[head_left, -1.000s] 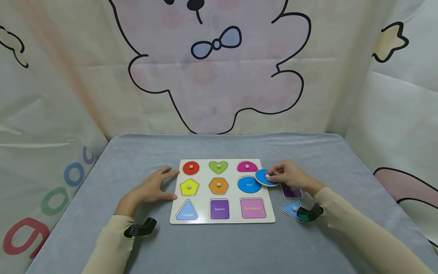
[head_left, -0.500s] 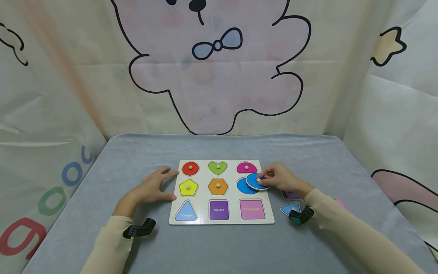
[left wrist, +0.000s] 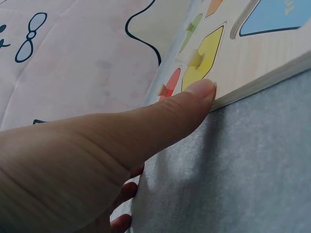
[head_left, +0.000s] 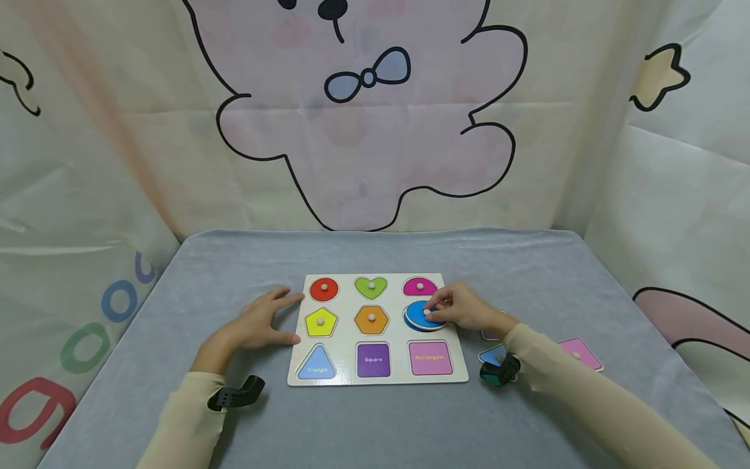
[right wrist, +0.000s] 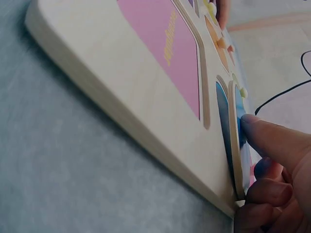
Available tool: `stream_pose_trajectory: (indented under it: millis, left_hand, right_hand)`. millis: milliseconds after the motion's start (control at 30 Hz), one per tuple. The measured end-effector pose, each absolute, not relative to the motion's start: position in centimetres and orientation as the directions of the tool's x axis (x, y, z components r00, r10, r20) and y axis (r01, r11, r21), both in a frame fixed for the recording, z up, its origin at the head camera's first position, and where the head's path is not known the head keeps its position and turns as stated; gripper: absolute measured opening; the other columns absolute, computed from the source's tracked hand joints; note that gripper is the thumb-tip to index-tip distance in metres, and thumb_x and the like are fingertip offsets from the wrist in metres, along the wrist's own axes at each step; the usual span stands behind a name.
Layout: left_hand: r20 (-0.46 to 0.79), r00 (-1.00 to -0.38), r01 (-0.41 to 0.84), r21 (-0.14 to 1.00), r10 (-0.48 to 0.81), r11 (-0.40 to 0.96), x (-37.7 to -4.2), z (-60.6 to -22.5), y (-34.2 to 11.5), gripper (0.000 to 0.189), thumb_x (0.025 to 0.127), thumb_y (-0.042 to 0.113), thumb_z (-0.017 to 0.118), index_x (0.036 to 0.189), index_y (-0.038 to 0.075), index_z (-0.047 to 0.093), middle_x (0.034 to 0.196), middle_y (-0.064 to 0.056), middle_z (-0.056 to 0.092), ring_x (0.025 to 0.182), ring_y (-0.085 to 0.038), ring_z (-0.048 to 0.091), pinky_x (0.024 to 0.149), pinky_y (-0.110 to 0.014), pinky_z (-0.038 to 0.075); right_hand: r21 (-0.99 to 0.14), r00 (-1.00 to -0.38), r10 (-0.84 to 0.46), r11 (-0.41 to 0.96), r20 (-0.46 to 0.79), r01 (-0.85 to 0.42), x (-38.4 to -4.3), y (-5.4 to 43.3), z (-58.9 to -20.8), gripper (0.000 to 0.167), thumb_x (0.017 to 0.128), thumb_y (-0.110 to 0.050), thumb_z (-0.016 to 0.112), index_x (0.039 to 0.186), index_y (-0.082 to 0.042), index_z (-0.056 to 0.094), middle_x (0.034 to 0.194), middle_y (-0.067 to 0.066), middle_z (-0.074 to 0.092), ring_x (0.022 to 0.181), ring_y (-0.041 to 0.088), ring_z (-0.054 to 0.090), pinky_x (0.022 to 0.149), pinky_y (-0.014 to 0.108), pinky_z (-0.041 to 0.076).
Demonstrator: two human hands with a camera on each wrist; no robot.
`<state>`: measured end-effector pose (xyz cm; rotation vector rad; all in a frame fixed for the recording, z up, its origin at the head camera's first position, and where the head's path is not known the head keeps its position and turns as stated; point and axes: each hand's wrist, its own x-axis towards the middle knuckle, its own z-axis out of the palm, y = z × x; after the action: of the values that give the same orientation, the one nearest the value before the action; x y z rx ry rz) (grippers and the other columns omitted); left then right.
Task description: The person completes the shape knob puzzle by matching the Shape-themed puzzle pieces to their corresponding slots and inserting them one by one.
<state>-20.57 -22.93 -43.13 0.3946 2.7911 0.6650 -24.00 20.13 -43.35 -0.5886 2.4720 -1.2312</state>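
Note:
My right hand (head_left: 463, 307) pinches the small knob of a blue oval puzzle piece (head_left: 420, 314). In the head view that piece lies over the oval recess, slightly off it; the right wrist view shows the oval piece (right wrist: 236, 141) raised above the recess with a gap under it. The white wooden puzzle board (head_left: 346, 376) lies flat on the table. At its left edge rests my left hand (head_left: 258, 322), fingers extended, and in the left wrist view the thumb (left wrist: 194, 94) touches the board's edge beside the yellow pentagon (left wrist: 206, 56).
Red circle (head_left: 324, 289), green heart (head_left: 370, 287), magenta semicircle (head_left: 419, 286) and orange hexagon (head_left: 372, 320) pieces sit in the board. Right of it lie a pink rectangle piece (head_left: 580, 354), a blue triangle piece (head_left: 492, 355) and a mostly hidden purple piece (head_left: 489, 335).
My right hand has carried the blue oval piece leftward, from the board's right edge onto the oval recess. The pink rectangle piece has come into view beside the sleeve. My left hand stays put.

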Motion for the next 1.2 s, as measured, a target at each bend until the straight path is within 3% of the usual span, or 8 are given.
stream_pose_trajectory:
  millis: [900, 1200]
  left_hand:
    - [-0.175, -0.933, 0.198, 0.481, 0.316, 0.854, -20.36, -43.06, -22.97, 0.09, 0.078, 0.047, 0.084, 0.154, 0.022, 0.044, 0.163, -0.023, 0.03, 0.149, -0.05, 0.024, 0.115, -0.077, 0.02]
    - [-0.18, -0.933, 0.195, 0.475, 0.311, 0.858, -20.38, -42.84, -22.69, 0.09, 0.077, 0.046, 0.085, 0.154, 0.021, 0.044, 0.163, -0.024, 0.03, 0.149, -0.05, 0.025, 0.115, -0.076, 0.021]
  right_hand:
    - [-0.832, -0.851, -0.517, 0.51, -0.096, -0.216, -24.15, 19.36, -43.91, 0.018, 0.088, -0.006, 0.077, 0.101, 0.006, 0.077, 0.062, -0.001, 0.049, 0.05, 0.004, 0.042, 0.047, 0.015, 0.029]
    - [-0.822, -0.85, -0.516, 0.525, -0.101, -0.221, -24.1, 19.46, -43.78, 0.019, 0.088, -0.008, 0.078, 0.102, 0.005, 0.077, 0.064, -0.001, 0.05, 0.055, 0.006, 0.046, 0.05, 0.016, 0.032]
